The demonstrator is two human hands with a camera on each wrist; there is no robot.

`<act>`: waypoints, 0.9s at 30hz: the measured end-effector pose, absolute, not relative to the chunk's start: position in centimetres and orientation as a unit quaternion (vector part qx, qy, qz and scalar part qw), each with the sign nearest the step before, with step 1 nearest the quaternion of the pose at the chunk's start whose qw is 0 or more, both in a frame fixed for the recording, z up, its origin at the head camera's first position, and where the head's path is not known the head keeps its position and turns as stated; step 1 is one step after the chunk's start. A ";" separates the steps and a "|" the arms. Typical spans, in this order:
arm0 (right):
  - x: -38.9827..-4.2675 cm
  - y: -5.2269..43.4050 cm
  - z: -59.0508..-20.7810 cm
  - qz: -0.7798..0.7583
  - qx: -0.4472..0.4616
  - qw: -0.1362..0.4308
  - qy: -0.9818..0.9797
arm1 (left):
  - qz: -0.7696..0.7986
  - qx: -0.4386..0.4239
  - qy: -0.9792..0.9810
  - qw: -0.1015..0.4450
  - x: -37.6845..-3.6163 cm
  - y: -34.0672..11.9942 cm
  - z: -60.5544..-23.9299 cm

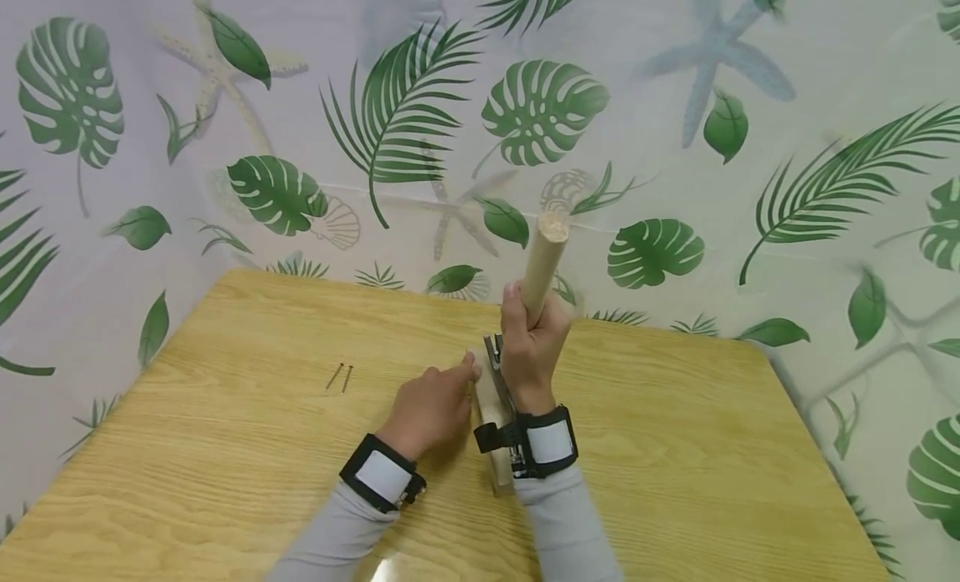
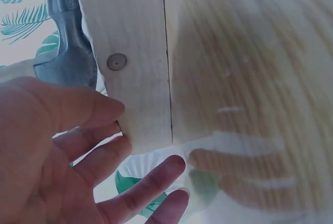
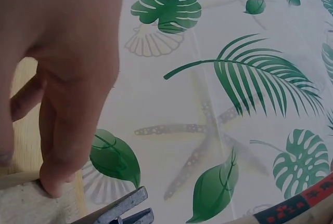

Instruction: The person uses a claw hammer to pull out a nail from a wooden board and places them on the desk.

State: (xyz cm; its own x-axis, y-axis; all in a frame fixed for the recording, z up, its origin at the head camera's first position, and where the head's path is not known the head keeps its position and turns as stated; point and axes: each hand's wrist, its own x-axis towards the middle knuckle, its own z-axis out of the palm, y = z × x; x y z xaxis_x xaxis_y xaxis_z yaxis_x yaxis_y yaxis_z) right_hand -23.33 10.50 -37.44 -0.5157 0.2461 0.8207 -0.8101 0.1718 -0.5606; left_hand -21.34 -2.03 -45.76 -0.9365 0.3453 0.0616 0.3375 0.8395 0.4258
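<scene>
My right hand (image 1: 536,348) grips a claw hammer by its wooden handle (image 1: 546,257), whose butt end points up. The steel hammer head (image 2: 70,52) is low, beside a pale wooden block (image 1: 490,403); the right wrist view catches its claw (image 3: 125,208). A round, flat nail head (image 2: 117,62) shows in the block's face. With thumb and fingertips, my left hand (image 1: 431,407) pinches the block near its far end, the other fingers spread loosely. In the right wrist view the left hand (image 3: 67,78) bends over the block, and the right hand is almost wholly out of frame.
Two loose nails (image 1: 341,378) lie on the wood-grain table (image 1: 225,432), left of the left hand. Behind the table's far edge hangs a leaf-patterned cloth (image 1: 450,107). Each wrist wears a black strap (image 1: 551,440).
</scene>
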 end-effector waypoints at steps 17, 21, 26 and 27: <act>-20.3 11.4 -35.9 0.707 0.269 0.417 -0.504 | 0.323 0.169 0.931 0.006 -21.2 -2.5 -46.0; -19.4 12.8 -34.4 0.750 0.266 0.401 -0.454 | 0.391 0.163 0.906 0.010 -21.5 -2.6 -45.9; -17.3 14.0 -32.0 0.752 0.268 0.398 -0.452 | 0.448 0.213 0.867 -0.040 -21.3 -2.2 -44.7; -17.0 14.1 -31.6 0.754 0.269 0.396 -0.451 | 0.458 0.230 0.858 -0.042 -21.2 -2.1 -44.4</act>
State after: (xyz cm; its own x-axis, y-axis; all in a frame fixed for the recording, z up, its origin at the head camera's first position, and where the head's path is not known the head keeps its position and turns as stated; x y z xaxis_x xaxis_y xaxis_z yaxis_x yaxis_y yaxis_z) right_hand -16.97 14.09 -31.65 -0.5424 0.3537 0.7620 -0.8387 -0.2809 -0.4666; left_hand -21.21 -2.12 -44.39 -0.8910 0.3551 0.2829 0.4326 0.4744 0.7667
